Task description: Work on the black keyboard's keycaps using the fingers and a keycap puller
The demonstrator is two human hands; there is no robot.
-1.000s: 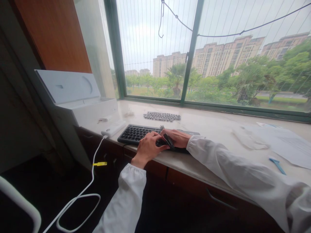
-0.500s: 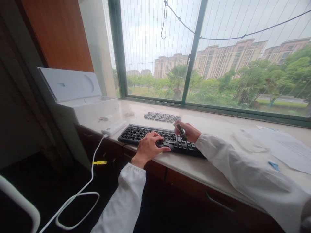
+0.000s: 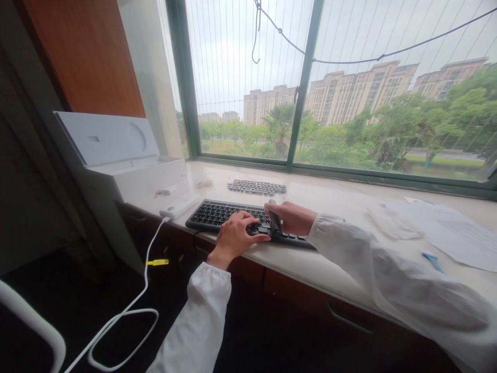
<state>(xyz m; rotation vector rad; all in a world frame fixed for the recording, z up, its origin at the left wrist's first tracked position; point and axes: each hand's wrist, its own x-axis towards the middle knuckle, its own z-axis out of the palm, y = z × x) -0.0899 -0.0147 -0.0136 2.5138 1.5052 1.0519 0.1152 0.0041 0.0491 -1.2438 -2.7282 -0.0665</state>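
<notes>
Black keyboard (image 3: 220, 213) sits on the pale counter (image 3: 341, 198), and the left hand (image 3: 237, 233) has thumb and fingers spread apart on it. The right hand (image 3: 292, 217) is curled tight round some dark tool (image 3: 275, 224), closer to the left one than half a second ago.

Green-framed window (image 3: 289, 140) in pale daylight beside an orange-brown wooden panel (image 3: 91, 52).
</notes>
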